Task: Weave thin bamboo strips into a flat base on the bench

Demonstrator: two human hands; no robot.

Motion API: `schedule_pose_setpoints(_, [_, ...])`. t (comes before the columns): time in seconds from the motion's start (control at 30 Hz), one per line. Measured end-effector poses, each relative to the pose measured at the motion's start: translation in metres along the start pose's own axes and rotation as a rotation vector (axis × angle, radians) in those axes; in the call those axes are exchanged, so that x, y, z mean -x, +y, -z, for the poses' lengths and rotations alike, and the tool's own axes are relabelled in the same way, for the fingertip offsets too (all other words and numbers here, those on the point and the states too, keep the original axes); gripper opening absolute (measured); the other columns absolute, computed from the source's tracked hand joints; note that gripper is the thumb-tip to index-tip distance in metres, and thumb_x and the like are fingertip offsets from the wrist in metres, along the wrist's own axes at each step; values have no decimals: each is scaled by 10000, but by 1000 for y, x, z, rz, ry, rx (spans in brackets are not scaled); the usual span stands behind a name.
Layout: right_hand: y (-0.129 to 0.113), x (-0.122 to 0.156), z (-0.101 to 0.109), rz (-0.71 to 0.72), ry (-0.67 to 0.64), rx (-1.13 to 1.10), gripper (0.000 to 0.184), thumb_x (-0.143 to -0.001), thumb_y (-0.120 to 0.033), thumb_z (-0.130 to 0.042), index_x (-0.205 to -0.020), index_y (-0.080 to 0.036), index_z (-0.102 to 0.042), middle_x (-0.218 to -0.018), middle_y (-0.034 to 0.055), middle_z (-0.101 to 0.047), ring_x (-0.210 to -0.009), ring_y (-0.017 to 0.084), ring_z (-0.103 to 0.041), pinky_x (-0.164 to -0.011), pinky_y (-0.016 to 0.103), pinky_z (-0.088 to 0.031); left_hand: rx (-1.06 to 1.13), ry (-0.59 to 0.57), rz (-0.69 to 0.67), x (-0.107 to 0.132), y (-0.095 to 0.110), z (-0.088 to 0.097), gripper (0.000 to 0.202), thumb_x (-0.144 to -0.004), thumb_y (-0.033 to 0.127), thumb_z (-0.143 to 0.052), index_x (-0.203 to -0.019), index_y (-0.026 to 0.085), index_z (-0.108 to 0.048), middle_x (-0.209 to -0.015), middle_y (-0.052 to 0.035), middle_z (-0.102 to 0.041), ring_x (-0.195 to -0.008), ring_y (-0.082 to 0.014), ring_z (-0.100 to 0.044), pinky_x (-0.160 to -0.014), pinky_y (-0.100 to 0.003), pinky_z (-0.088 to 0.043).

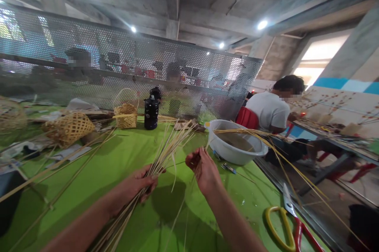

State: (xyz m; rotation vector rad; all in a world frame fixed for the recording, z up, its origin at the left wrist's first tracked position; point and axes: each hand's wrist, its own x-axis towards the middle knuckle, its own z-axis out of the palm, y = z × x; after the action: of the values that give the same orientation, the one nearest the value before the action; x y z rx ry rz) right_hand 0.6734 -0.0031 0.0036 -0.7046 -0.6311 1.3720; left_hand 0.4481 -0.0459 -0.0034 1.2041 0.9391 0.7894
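Note:
A bundle of thin bamboo strips (174, 141) runs through my left hand (145, 183), whose fingers are wrapped round it. The strips fan out beyond the fist, and their other ends trail down past my forearm. To the right, my right hand (203, 169) is raised over the table with thumb and fingers pinched together. It grips a few thin strips (179, 212) that hang down toward the near edge. The two hands are apart, with the green tabletop (168, 196) beneath them.
Right of my hands stands a white basin (237, 155) of water with long strips across its rim. Scissors (291, 220) lie at the near right. Woven baskets (71, 127) and a black bottle (151, 113) stand behind. A seated person (266, 108) is beyond the table.

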Motion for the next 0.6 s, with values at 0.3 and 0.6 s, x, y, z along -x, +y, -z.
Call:
schedule_pose_setpoints(0.3, [12, 12, -11, -69, 69, 135, 516, -536, -507, -892, -772, -217, -537, -486, -128, -331, -442, 56, -269, -432, 179, -294, -104, -4, 53, 5, 1, -3, 629, -803, 583, -657, -1280, 195, -528, -655, 52, -549, -438, -48, -359, -433, -197, -270])
schedule_pose_setpoints(0.6, [12, 9, -7, -80, 37, 232, 450, -539, -451, -866, -760, -204, -562, -475, -127, -325, -439, 54, -237, -438, 187, -253, -103, 0, 82, 6, -3, -2, 678, -790, 572, -684, -1342, 229, -488, -687, 43, -569, -505, -70, -400, -464, -185, -282])
